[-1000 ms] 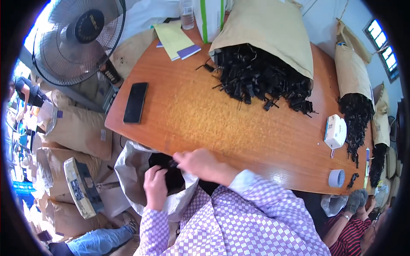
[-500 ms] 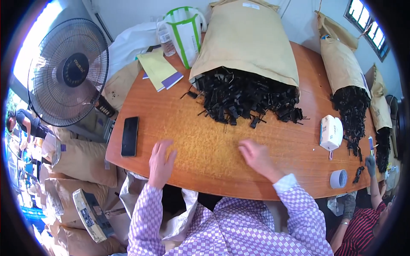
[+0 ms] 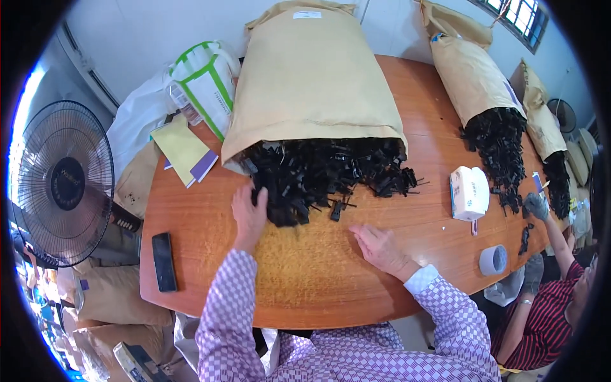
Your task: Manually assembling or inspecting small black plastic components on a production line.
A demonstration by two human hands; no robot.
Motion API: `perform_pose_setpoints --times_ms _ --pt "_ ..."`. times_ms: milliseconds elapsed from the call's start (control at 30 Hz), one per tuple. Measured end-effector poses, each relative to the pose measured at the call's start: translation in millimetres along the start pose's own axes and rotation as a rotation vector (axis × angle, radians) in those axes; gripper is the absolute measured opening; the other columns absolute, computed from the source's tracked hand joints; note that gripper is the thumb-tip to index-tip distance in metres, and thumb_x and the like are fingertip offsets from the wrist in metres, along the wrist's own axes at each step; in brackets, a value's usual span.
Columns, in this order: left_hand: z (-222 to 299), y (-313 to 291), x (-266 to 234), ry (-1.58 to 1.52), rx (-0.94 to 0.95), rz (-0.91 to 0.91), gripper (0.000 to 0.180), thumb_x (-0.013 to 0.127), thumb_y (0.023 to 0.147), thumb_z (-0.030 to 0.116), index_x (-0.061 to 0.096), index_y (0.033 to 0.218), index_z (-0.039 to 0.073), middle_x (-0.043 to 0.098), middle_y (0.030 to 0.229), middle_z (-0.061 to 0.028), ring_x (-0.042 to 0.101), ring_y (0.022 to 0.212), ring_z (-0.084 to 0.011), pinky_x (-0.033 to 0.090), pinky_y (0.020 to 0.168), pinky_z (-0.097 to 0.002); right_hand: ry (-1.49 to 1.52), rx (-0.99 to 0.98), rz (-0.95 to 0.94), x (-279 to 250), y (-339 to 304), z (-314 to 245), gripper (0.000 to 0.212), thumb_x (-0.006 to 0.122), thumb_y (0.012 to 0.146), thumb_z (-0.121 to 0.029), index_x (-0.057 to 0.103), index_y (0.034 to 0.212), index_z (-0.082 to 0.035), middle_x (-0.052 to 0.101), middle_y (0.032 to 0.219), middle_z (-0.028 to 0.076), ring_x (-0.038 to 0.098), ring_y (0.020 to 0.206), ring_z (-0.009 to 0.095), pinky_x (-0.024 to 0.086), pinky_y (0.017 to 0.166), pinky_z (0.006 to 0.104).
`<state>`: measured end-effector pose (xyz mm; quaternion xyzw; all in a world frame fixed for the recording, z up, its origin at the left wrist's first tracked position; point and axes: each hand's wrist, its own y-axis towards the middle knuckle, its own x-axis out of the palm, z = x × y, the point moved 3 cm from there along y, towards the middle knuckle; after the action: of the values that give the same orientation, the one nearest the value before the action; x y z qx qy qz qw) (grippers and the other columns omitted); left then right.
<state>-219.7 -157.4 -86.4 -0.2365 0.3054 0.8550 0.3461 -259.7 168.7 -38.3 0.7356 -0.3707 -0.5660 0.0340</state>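
Note:
A pile of small black plastic parts point(image 3: 331, 169) spills from the mouth of a large brown paper sack point(image 3: 312, 83) lying on the wooden table. My left hand point(image 3: 249, 213) is at the pile's left edge, thumb and fingers apart, touching the nearest parts; some parts beside it are blurred. My right hand point(image 3: 382, 248) rests low over the tabletop in front of the pile, its fingers loosely stretched toward the left, and no part shows in it. One loose black part point(image 3: 336, 211) lies between the pile and this hand.
A phone point(image 3: 164, 262) and yellow paper sheets point(image 3: 181, 149) lie at the left, near a fan point(image 3: 67, 181). A tissue box point(image 3: 470, 194) and a tape roll point(image 3: 492, 260) stand at the right. Beyond, a co-worker's gloved hand point(image 3: 536, 206) is near another spilled sack point(image 3: 477, 76).
My left hand has moved forward from the bare tabletop to the pile's left edge, where parts have shifted nearer. My right hand stays in front of the pile. The whole view has turned.

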Motion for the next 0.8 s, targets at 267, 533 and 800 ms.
perform_pose_setpoints --times_ms 267,533,800 --pt "22 -14 -7 -0.187 -0.065 0.035 0.035 0.06 0.09 0.021 0.053 0.116 -0.002 0.063 0.105 -0.0189 0.062 0.098 -0.029 0.048 0.086 -0.0367 -0.133 -0.215 0.085 0 159 35 0.038 0.055 0.075 0.003 0.058 0.112 -0.001 0.055 0.091 0.013 0.06 0.075 0.027 0.051 0.061 0.0348" --pt "18 -6 -20 -0.249 -0.198 0.098 0.034 0.06 0.091 0.018 0.051 0.118 -0.003 0.062 0.107 -0.0154 0.061 0.099 -0.0211 0.048 0.086 -0.0314 -0.602 0.054 0.045 30 238 123 0.037 0.047 0.09 -0.02 0.056 0.123 -0.007 0.054 0.127 0.016 0.05 0.118 0.033 0.04 0.099 0.0414" --pt "20 -2 -8 -0.31 -0.159 0.143 0.036 0.058 0.093 0.017 0.049 0.123 -0.001 0.06 0.113 -0.0155 0.06 0.1 -0.021 0.048 0.086 -0.0318 1.331 0.196 0.233 16 254 290 0.05 0.035 0.101 -0.032 0.035 0.141 -0.002 0.042 0.142 0.015 0.04 0.131 0.023 0.036 0.108 0.0354"
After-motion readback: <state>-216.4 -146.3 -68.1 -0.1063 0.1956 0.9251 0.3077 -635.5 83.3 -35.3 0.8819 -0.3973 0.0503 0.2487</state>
